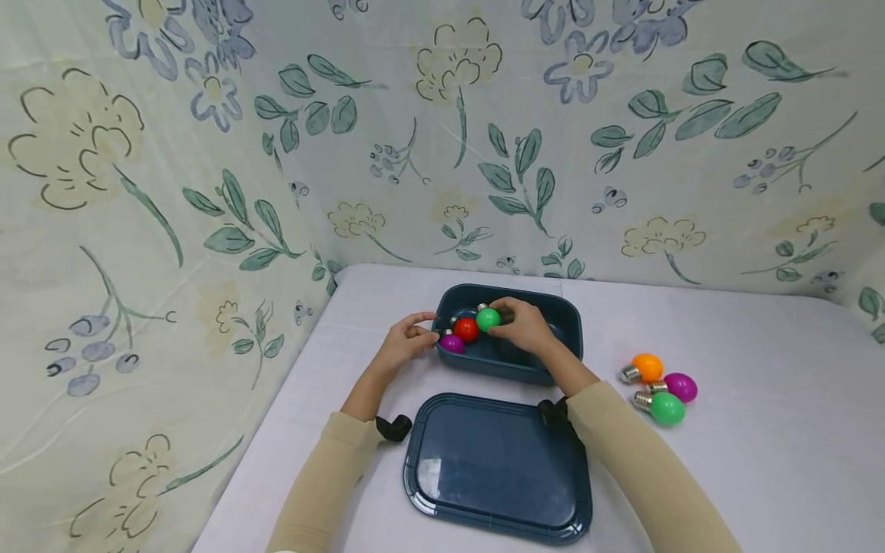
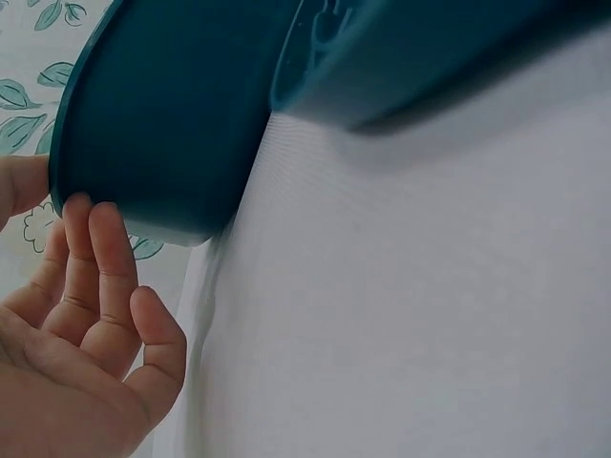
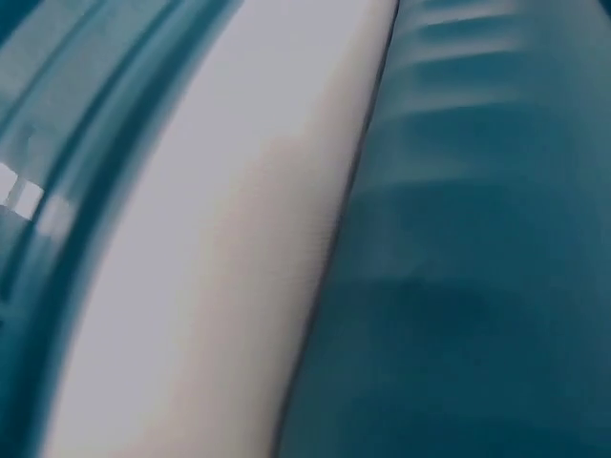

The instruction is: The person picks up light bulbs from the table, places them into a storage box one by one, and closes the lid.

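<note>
A dark blue plastic box (image 1: pixel 508 370) holds a red bulb (image 1: pixel 466 329) and a purple bulb (image 1: pixel 452 343) at its left end. My right hand (image 1: pixel 524 326) reaches over the box and pinches a green bulb (image 1: pixel 488 319) between thumb and fingers, beside the red one, its metal base toward the back. At the box's left end, my left hand (image 1: pixel 406 340) holds the rim. In the left wrist view, fingertips of the left hand (image 2: pixel 91 324) touch the outer wall of the box (image 2: pixel 172 124). The right wrist view shows neither the right hand nor the green bulb.
A dark blue lid (image 1: pixel 498 468) lies in front of the box, between the forearms. On the white table to the right are an orange bulb (image 1: pixel 648 367), another purple bulb (image 1: pixel 681 387) and another green bulb (image 1: pixel 667 408). Flower-patterned cloth (image 1: pixel 387 153) hangs behind and at the left.
</note>
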### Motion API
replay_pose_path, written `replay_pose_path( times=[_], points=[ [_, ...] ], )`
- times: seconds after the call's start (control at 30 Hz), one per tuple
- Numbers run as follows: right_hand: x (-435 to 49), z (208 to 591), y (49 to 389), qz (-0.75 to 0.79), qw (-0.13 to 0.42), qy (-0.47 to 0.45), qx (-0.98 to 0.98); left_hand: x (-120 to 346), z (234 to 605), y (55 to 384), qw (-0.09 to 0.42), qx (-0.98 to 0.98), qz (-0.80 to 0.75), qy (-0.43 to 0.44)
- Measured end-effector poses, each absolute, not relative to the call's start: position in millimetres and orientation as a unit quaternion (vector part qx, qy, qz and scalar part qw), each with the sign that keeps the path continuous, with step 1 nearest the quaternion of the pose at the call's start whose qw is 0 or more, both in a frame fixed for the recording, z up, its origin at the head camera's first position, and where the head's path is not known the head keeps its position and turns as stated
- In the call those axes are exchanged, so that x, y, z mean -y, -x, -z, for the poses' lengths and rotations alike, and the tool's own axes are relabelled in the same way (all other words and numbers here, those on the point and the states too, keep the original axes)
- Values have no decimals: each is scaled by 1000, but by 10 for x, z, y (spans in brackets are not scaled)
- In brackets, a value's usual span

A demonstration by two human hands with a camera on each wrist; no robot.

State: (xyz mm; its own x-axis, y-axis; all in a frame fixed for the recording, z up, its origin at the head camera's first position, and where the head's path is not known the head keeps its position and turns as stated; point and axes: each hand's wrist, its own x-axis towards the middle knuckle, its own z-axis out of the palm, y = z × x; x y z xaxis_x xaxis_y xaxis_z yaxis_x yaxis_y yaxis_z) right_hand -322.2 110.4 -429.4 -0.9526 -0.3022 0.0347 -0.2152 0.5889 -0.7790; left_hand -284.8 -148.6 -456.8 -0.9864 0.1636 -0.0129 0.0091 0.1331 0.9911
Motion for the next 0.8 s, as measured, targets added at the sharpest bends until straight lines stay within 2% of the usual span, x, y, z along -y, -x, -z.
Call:
replay_pose_path(
  times=[0.37, 0.53, 0.8],
  points=[
    [-1078, 4284, 3289, 397, 72, 138, -904, 1490, 4462, 2819, 94, -745, -658, -57],
    [-1067, 4319, 3314, 381, 79, 137, -911, 1455, 4264, 2690, 93, -748, -654, -63],
    [-1049, 4348, 3340, 364, 81, 149, -916, 1459, 4244, 2682, 94, -749, -653, -58]
  ],
)
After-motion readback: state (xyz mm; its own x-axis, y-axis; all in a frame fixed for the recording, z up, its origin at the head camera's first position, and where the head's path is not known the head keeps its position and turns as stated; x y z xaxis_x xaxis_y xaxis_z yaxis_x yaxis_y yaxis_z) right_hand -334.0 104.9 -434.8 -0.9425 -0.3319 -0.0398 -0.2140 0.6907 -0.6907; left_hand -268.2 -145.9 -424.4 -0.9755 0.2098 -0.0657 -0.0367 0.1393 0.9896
